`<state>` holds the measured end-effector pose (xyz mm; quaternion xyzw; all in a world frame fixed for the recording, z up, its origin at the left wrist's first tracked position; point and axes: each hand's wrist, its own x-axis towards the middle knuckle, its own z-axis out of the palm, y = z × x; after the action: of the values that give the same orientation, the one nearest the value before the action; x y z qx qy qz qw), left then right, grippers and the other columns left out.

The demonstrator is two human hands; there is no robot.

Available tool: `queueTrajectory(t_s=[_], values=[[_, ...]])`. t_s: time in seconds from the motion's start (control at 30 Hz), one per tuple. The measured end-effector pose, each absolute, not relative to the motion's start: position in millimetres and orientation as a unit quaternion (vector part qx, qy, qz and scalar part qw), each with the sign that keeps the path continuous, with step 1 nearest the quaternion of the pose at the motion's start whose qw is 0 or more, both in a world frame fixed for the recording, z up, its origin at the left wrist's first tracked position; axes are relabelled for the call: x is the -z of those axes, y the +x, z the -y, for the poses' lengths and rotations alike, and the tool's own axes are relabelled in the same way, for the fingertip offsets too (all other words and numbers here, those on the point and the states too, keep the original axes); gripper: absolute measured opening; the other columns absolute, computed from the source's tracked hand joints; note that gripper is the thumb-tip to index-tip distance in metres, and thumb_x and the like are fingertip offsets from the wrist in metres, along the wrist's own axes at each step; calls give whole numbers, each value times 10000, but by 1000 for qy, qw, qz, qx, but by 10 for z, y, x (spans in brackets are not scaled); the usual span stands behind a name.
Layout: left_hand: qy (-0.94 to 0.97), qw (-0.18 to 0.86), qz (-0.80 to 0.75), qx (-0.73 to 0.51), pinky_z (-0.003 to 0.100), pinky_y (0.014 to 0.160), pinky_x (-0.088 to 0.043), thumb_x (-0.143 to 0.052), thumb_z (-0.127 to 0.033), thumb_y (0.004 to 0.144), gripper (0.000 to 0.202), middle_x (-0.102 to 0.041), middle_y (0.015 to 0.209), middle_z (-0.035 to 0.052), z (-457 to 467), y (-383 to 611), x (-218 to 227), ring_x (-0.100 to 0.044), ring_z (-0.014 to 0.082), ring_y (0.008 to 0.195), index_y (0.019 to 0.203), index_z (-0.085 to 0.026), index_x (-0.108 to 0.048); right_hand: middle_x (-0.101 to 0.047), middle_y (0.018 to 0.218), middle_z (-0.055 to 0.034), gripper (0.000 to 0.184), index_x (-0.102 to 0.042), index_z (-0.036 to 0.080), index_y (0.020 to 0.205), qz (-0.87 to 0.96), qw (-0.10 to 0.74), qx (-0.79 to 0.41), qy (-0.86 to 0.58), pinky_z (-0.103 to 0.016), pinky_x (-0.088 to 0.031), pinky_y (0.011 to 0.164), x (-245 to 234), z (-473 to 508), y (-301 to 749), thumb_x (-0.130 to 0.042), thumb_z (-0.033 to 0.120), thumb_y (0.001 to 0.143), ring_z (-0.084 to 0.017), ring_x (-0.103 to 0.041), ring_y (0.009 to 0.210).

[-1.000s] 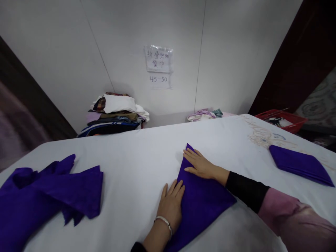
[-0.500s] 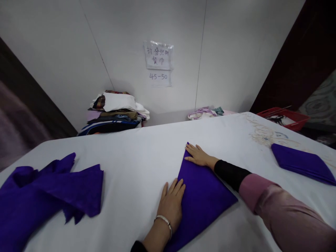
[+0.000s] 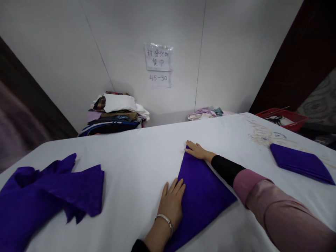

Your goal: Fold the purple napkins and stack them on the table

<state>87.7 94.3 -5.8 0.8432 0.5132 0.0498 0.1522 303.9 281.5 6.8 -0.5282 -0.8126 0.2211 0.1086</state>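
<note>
A purple cloth napkin (image 3: pixel 203 199), folded into a triangle, lies flat on the white-covered table (image 3: pixel 128 196). My left hand (image 3: pixel 170 203), with a silver bracelet at the wrist, rests flat on its left edge, fingers stretched forward. At the napkin's far corner, my right hand (image 3: pixel 196 150) lies with fingers extended over the tip and covers part of it. Neither hand grasps the cloth. To the left is a loose heap of purple cloth (image 3: pixel 57 196). On the right side sits a flat folded stack of purple cloth (image 3: pixel 301 162).
Behind the table edge rises a pile of folded clothes (image 3: pixel 118 112), with a smaller bundle of lilac cloth (image 3: pixel 204 113) farther right. A red basket (image 3: pixel 296 124) stands at the far right. Paper signs (image 3: pixel 159 64) hang on the pale wall (image 3: pixel 231 52).
My right hand has slid slightly forward and left, over the napkin's far tip. The left hand stays in place on the edge. The view has shifted very slightly.
</note>
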Motion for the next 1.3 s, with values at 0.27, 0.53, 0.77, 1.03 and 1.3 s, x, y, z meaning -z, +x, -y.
queueTrajectory(t_s=[0.27, 0.53, 0.77, 1.03, 1.3], values=[[843, 156, -512, -59, 472, 1130, -96, -329, -24, 721, 663, -327, 1462, -12, -951, 872, 66, -179, 163, 1376, 1347, -230, -402, -645, 1059, -124, 496, -624, 163, 1117, 713, 280, -246, -594, -405, -438, 862, -184, -2340, 3395, -469, 523, 812, -257, -589, 963], [833, 157, -523, -90, 436, 1134, -116, -365, -1, 682, 661, -330, 1463, 33, -955, 870, 37, -233, 151, 1358, 1309, -196, -450, -639, 845, -34, 428, -584, 195, 1120, 675, 282, -314, -605, -311, -438, 609, -118, -1254, 3673, -528, 467, 795, -172, -561, 661], [792, 151, -541, -241, 407, 1027, -371, -362, -129, 816, 422, -579, 1244, 58, -936, 788, 69, -500, 168, 1161, 1187, -194, -552, -616, 803, -12, 416, -562, 216, 1155, 640, 303, -350, -614, -307, -431, 631, -35, -752, 3810, -536, 414, 790, -179, -562, 699], [766, 138, -579, -242, 360, 951, -413, -423, -224, 854, 337, -623, 1112, 72, -616, 737, -68, -551, 178, 1036, 1160, -155, -546, -580, 726, 18, 421, -538, 229, 1184, 635, 321, -330, -620, -313, -409, 624, 0, -579, 3819, -499, 333, 778, -172, -531, 650], [762, 139, -593, -220, 350, 968, -391, -427, -168, 837, 351, -598, 1132, 62, -475, 704, -65, -536, 174, 1054, 1172, -172, -532, -578, 706, 25, 445, -513, 217, 1212, 645, 306, -314, -626, -305, -404, 615, 54, -503, 3871, -492, 306, 777, -165, -538, 642]])
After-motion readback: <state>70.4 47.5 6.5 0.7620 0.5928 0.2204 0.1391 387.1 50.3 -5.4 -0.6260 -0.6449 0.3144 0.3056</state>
